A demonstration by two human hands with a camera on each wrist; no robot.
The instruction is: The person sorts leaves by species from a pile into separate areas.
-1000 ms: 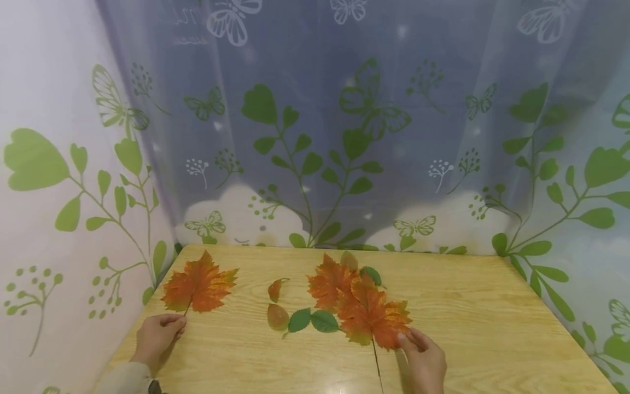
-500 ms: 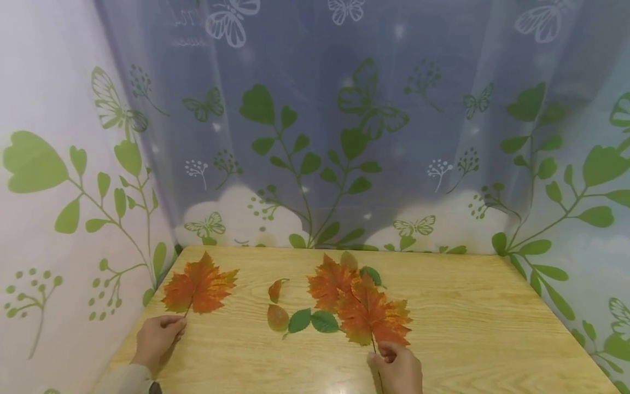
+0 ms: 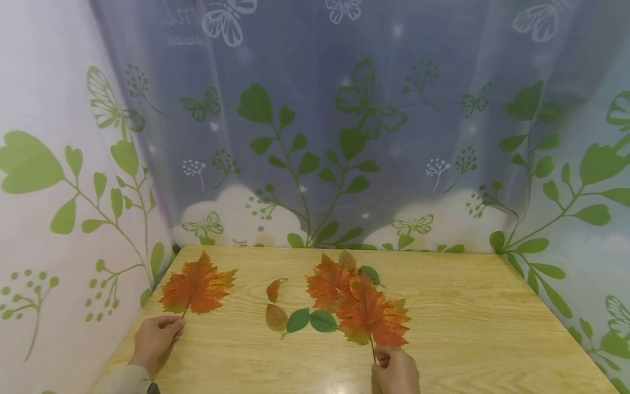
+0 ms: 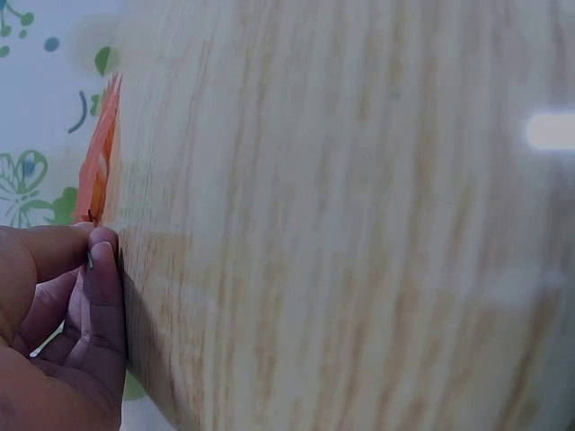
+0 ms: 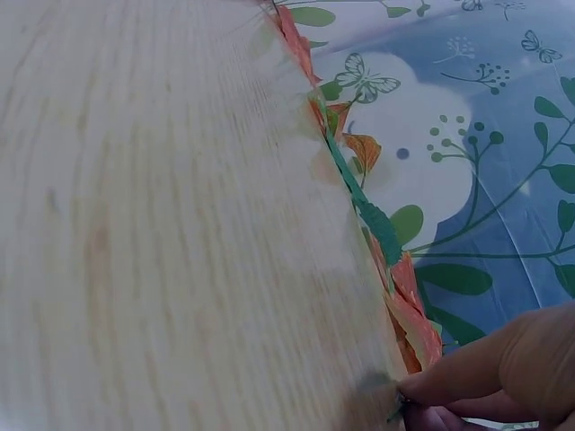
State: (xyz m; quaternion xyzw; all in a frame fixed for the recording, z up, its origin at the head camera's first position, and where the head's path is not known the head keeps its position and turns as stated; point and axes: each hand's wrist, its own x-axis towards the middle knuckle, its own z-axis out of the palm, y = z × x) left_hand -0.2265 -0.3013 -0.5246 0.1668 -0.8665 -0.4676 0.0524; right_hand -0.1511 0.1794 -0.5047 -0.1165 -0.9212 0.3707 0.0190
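At the table's left side my left hand point(image 3: 156, 339) pinches the thin stem of an orange artificial maple leaf point(image 3: 198, 284), which spreads out beyond the fingertips. In the left wrist view that leaf point(image 4: 101, 157) shows nearly edge-on past the thumb and finger point(image 4: 103, 269). My right hand point(image 3: 396, 369) pinches the dark stem of a second orange maple leaf point(image 3: 371, 312) right of centre. This leaf overlaps a third maple leaf point(image 3: 326, 282) behind it. In the right wrist view, thumb and finger point(image 5: 467, 368) meet on the stem, close to the tabletop.
Green leaves point(image 3: 323, 321) and a brownish-orange leaf point(image 3: 276, 317) lie mid-table beside a small curled orange leaf point(image 3: 273, 290). Another green leaf point(image 3: 369, 274) peeks out behind the maple leaves. A printed curtain point(image 3: 315, 137) rises behind the wooden table point(image 3: 467, 328).
My right hand has moved left from the leaf's right edge down to its stem and now pinches it. The left hand and the leaves stay in place.
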